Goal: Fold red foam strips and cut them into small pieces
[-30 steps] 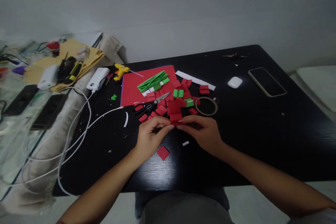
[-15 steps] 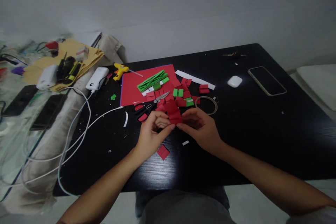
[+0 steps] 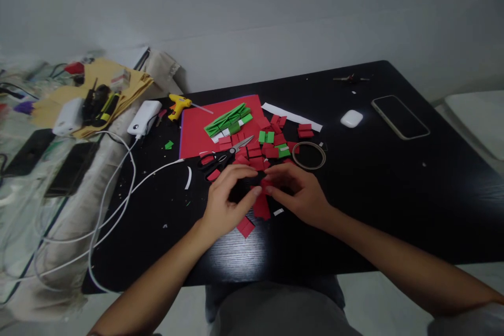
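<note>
A folded red paper strip hangs down between my hands, its upper end pinched by the thumb and fingers of my right hand. My left hand is curved with thumb and fingers apart; its thumb tip is at the strip's left edge, and whether it touches is unclear. Below lies a folded red paper square, close to the strip's lower end. Just beyond my fingers is a heap of folded red paper pieces, with a green folded piece among them. Black-handled scissors lie left of the heap.
Red sheets carry a bundle of folded green paper. A yellow glue gun, a tape ring, a white strip, an earbud case and a phone lie around. White cables cross the left side.
The red strip has turned from standing up above my fingertips to hanging below them. My left thumb and fingers have spread apart, while my right hand keeps its pinch.
</note>
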The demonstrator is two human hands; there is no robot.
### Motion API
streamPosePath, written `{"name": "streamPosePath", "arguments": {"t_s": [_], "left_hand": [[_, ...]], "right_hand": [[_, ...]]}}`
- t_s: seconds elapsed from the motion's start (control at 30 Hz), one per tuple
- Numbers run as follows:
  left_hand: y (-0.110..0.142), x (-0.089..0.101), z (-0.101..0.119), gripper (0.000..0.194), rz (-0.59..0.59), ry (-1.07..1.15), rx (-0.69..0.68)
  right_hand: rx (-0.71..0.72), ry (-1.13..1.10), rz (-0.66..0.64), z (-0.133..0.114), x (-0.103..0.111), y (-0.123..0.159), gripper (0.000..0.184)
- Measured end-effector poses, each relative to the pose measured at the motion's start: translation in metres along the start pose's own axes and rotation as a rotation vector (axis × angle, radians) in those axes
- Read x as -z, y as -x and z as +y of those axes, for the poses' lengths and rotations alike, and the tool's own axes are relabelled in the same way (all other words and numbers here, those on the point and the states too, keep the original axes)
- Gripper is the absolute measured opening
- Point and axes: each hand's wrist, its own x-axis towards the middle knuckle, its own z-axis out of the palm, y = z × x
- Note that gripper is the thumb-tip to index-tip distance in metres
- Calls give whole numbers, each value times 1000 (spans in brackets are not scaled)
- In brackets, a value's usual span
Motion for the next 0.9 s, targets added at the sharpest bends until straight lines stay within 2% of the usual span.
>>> {"name": "streamPosePath", "arguments": {"t_s": [0.13,0.4,0.7,0.9], "left_hand": [[4,-5,-2,17,-37,26,58],[3,-3,-1,18,-50,21,21],[7,-5,-3,17,59,32,129],[8,-6,-3,16,58,52,161]], "right_hand": [[-5,-31,-14,0,-2,0,23],[-23,-44,-1,0,0,0,25],[-101,-53,20,-4,1,-4,25],[-114,-28,56,-3,1,-3,16]]}}
